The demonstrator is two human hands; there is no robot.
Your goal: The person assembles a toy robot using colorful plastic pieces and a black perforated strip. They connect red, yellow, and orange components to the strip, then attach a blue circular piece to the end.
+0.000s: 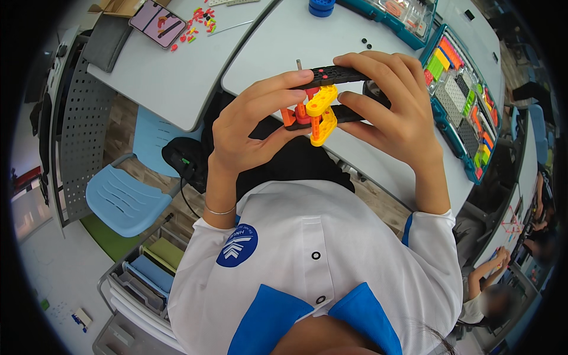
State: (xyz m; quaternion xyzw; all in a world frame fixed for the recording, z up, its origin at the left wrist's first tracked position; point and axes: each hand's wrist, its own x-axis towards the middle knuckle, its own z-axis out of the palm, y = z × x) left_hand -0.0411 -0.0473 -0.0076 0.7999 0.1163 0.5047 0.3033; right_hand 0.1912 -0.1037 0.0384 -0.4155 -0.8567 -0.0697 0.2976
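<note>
Between both hands, raised above the near edge of the table, is a small assembly of plastic building pieces. Two black perforated beams (pixel 340 74) run one above the other, joined by orange and red parts (pixel 302 112) with a metal rod (pixel 299 64) poking out the top. Yellow rounded pieces (pixel 322 101) sit at its middle. My left hand (pixel 254 118) pinches the left end, fingertips on the upper beam and thumb under the lower one. My right hand (pixel 387 106) grips the right end, fingers over the upper beam and thumb at the lower.
A phone (pixel 158 23) lies on the left table beside scattered small red, yellow and green pieces (pixel 201 21). Blue wheels (pixel 321 7) stand at the back. An open teal parts case (pixel 464 100) fills the right side. Light blue chairs (pixel 127 198) are at left; other people sit far right.
</note>
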